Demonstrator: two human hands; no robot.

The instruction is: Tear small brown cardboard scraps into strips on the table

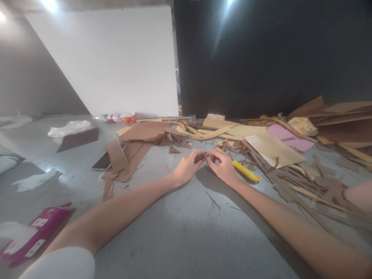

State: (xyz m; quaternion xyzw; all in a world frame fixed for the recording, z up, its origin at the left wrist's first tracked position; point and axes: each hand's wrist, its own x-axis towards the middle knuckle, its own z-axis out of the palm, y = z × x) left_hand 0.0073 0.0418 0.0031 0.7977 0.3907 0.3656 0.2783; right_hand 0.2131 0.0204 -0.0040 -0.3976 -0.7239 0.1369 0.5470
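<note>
Both hands meet over the middle of the grey table [171, 232]. My left hand [187, 167] pinches a small dark brown piece [199, 157], and its fingertips are closed round it. At the piece's right end, the fingertips of my right hand [221, 164] are pressed together on it as well. The hands nearly touch each other. A yellow tool or knife [246, 171] lies on the table just right of my right hand. Small brown triangular scraps [174, 150] lie beyond my left hand.
Brown sheets [139, 131] and a phone [102, 162] are at the left. Cut strips [305, 186], a cream sheet [274, 149] and a pink sheet [290, 137] spread rightward. A magenta case [49, 228] is near left. Another person's arm [360, 195] enters at right.
</note>
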